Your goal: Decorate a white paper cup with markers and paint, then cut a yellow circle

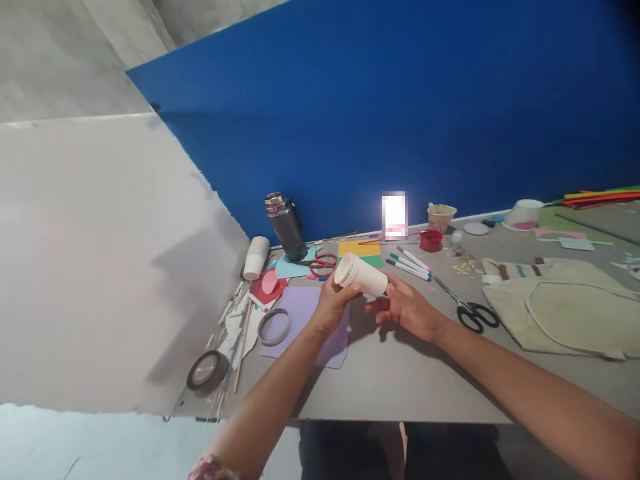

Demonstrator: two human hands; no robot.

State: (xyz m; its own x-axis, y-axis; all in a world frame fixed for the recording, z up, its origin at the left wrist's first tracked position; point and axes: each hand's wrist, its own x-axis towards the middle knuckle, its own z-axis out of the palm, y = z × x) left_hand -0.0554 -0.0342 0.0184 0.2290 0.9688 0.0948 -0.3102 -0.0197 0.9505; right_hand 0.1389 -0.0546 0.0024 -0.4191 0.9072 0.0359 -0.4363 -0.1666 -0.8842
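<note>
A few white paper cups (371, 276), apparently nested, lie tilted in the air above the table, mouth to the left and base to the right. My left hand (334, 303) is closed around the rim end, its thumb along the near side. At the base end, my right hand (403, 308) touches the cups with its upper fingers, while its lower fingers curl loosely underneath. Beneath my left hand lies a sheet of lilac paper (305, 327) with a grey tape roll (274, 327) on it. Yellow and green paper (360, 252) lies just behind the cups.
Black-handled scissors (477, 317) and several markers (410, 263) are to the right, near a cream cloth bag (560, 307). Red-handled scissors (323, 265), a dark flask (286, 227), another cup stack (257, 258) and a brown tape roll (207, 372) stand left. A blue panel (375, 113) borders the back.
</note>
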